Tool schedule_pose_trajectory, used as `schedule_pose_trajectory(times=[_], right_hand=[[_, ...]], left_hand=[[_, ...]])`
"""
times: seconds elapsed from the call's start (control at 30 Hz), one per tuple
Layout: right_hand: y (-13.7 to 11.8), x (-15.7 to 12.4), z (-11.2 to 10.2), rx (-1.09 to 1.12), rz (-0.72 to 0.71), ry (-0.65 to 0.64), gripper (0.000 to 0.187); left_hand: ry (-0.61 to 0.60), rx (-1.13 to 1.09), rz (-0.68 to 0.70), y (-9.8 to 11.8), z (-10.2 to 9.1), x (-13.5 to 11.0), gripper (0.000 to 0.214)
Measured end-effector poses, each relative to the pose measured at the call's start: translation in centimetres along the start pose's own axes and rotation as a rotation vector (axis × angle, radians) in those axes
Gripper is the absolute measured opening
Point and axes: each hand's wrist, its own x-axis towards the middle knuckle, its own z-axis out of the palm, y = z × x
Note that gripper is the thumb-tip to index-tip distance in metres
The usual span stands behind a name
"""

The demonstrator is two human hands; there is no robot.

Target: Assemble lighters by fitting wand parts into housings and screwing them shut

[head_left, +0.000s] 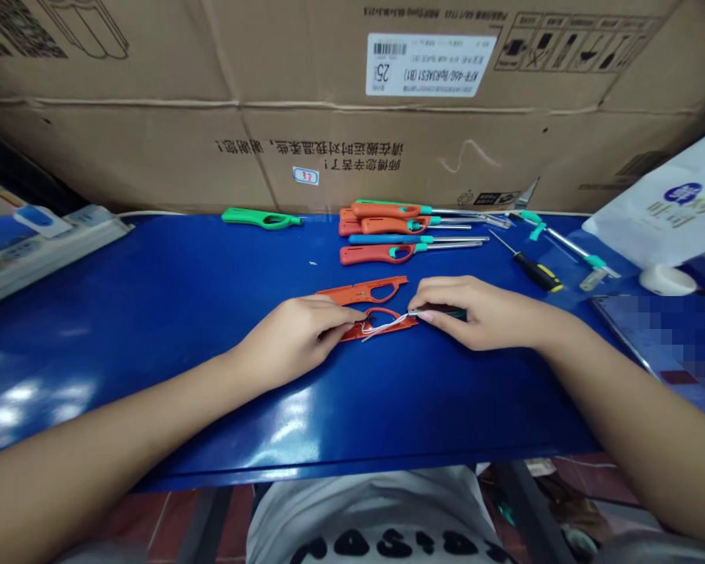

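Note:
On the blue table (170, 313), my left hand (297, 333) pinches a thin white wire (379, 327) that lies in an open orange lighter shell half (388, 323). My right hand (475, 309) is closed around a metal tube with a green end (446, 312), held at the shell's right end. A second orange shell half (364, 291) rests just behind, apart from both hands.
Several assembled long lighters, orange and blue (399, 227), lie at the back centre, and a green lighter (262, 218) to their left. A yellow-handled screwdriver (532, 269), a white bag (670, 207), a tape roll (663, 280) and a tablet (663, 337) are at right. Cardboard boxes (329, 117) wall the back.

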Motion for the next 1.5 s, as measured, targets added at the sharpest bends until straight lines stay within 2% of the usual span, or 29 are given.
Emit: schedule_pose_trajectory(times=[0.2,0.37,0.57,0.87,1.0,1.13,1.27,1.4,1.5], right_hand=[[0.1,-0.3,-0.3,0.015,0.037,0.047,0.017],[0.4,-0.2,-0.3,-0.025,-0.037,0.002,0.02],[0.7,0.0,-0.1,-0.078,-0.039,-0.021,0.023],[-0.4,-0.1,-0.1,-0.311,-0.02,-0.021,0.024],[-0.6,-0.1,-0.2,-0.222,0.008,-0.041,0.022],[-0.5,0.2,0.0,-0.014,0.109,-0.008,0.019],[-0.5,0.4,0.3,0.137,0.338,-0.052,0.019],[-1.3,0.3,0.2,0.146,0.481,-0.171,0.019],[-2.0,0.4,0.2,0.103,0.545,-0.198,0.016]], left_hand=[[0.004,0.006,0.006,0.2,-0.2,0.0,0.023],[0.001,0.02,0.012,0.2,-0.2,0.1,0.023],[0.01,0.006,-0.001,0.4,-0.2,0.1,0.023],[0.005,0.02,-0.005,0.3,-0.1,0.2,0.024],[-0.003,0.022,-0.001,0.3,-0.1,0.2,0.022],[-0.031,0.021,0.038,0.2,-0.1,0.1,0.023],[-0.048,-0.017,0.038,0.7,0.1,-0.1,0.024],[-0.062,-0.062,0.021,1.6,0.3,-0.2,0.024],[-0.053,-0.062,0.019,2.0,0.5,-0.2,0.024]])
